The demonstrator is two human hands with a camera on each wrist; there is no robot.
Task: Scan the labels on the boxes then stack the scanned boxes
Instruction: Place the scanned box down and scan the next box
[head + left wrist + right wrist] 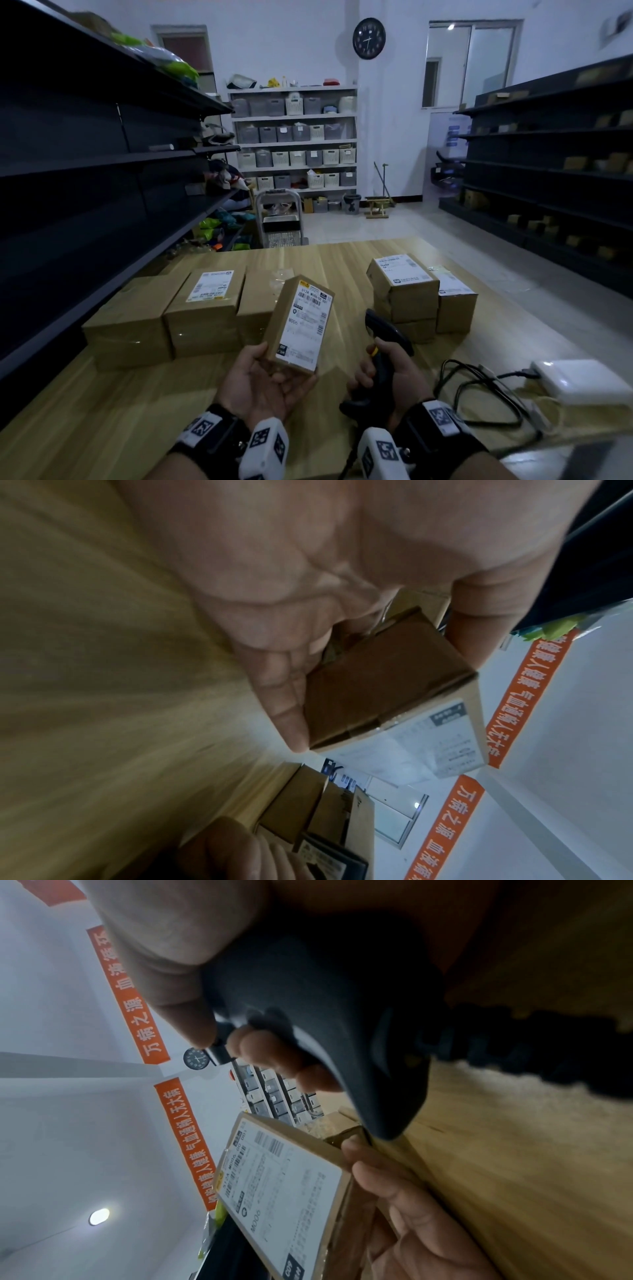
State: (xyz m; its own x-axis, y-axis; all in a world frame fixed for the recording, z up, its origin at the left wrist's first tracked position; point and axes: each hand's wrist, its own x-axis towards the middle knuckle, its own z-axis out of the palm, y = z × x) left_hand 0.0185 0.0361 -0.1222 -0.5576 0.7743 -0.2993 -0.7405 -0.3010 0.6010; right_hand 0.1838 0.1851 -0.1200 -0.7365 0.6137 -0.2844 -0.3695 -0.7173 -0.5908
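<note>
My left hand [279, 368] holds a small brown cardboard box [301, 322] tilted up above the wooden table [102, 411], its white label [306, 325] facing me. Thumb and fingers curl round the box's near end [383, 680]. My right hand [382, 366] grips the handle of a black barcode scanner [383, 342], whose head sits just right of the box. In the right wrist view the scanner [325, 1015] is above the label [281, 1185]. A stack of labelled boxes [404, 294] stands at the right, and larger boxes [205, 308] line the left.
A white device [582, 380] with black cables [479, 390] lies on the table's right side. Dark shelving runs along the left [85, 164] and right [548, 154]. A step stool [281, 222] stands beyond the table's far edge.
</note>
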